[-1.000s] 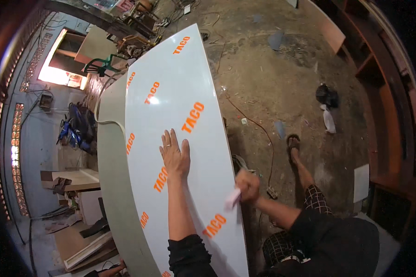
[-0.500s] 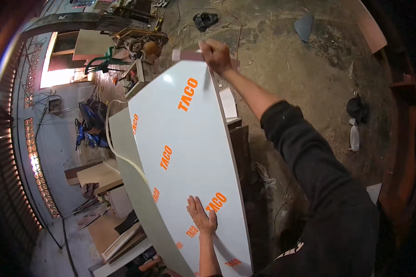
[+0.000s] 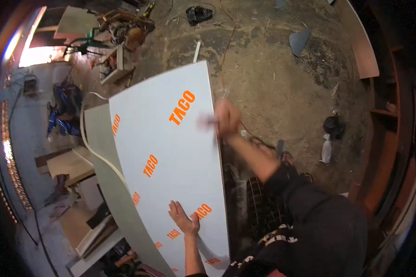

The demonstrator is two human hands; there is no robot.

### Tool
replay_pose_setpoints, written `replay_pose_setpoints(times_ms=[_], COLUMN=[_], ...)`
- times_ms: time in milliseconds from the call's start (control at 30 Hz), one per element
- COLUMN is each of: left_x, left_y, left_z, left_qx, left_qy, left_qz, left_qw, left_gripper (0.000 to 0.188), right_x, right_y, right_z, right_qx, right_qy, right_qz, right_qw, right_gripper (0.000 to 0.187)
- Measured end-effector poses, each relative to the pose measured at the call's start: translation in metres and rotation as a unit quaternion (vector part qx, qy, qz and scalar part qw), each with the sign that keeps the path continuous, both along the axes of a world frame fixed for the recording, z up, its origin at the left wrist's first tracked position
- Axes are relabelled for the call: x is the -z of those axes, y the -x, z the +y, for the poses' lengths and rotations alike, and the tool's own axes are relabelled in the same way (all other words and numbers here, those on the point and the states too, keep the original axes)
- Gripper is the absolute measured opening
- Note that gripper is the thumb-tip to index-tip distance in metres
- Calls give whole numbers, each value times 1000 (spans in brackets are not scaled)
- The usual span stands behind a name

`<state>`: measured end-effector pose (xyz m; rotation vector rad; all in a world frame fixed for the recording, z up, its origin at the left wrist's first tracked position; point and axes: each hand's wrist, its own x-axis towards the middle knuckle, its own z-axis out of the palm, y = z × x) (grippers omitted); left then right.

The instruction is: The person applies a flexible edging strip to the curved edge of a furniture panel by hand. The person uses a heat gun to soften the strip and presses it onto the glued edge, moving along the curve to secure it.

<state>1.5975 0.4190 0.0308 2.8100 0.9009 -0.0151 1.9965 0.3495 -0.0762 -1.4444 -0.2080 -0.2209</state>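
Observation:
A large white panel (image 3: 164, 143) with orange printing and a curved left side lies in front of me. My left hand (image 3: 185, 220) rests flat on its near part, fingers stretched out. At the panel's right edge, toward the far end, my right hand (image 3: 228, 119) is closed around a flat reddish-brown sanding block (image 3: 207, 122). Hand and block are smeared by motion, so I cannot tell whether the block touches the edge. A grey-green board (image 3: 97, 124) shows under the panel on the left, with a thin pale strip (image 3: 110, 164) curving along it.
Wood offcuts (image 3: 71, 166) and an open wooden box (image 3: 118, 67) lie at left. A dark bag (image 3: 198, 15) and a grey scrap (image 3: 299, 42) are on the concrete floor (image 3: 272, 83). A brown cabinet (image 3: 386, 152) stands at far right.
My right hand has come nearer with the sanding block, from the panel's far tip down its right edge. The view has shifted. My left hand stays flat on the panel.

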Motion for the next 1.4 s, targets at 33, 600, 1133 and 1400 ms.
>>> replay_pose_setpoints(times_ms=[33, 600, 1133, 1400], left_x=[2, -3, 15, 18], left_y=[-6, -202, -366, -365], left_z=[2, 166, 283, 286], left_qx=[4, -217, -338, -356], left_qy=[0, 33, 17, 19], left_qz=[-4, -47, 12, 52], left_qw=[1000, 974, 941, 933], left_gripper=[77, 72, 85, 87], right_x=[-5, -15, -4, -15], right_y=[-52, -247, -164, -115], right_z=[16, 76, 390, 545], right_qx=[37, -578, -676, -645], right_qy=[-48, 106, -36, -32], right_qz=[-11, 139, 92, 92], right_qw=[998, 797, 731, 758], right_gripper=[30, 47, 33, 34])
